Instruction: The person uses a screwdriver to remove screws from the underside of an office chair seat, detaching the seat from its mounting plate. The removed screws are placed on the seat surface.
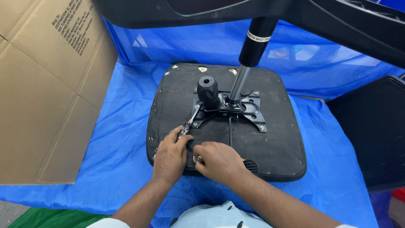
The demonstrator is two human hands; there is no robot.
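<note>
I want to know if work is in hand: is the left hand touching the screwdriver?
Touching. The head view shows the left hand wrapped around the screwdriver handle, no gap.

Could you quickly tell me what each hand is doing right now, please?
Left hand: closed on a red-and-black-handled screwdriver.
Right hand: curled, pinching a small metal fastener against the upturned black fabric-covered seat base.

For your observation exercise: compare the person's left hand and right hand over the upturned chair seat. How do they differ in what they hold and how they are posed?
The left hand grips a screwdriver angled toward the metal bracket; the right hand pinches something small and metallic, too hidden to identify. The left hand reaches further up the seat; the right hand sits nearer its front edge. Both are bare and rest on the seat.
</note>
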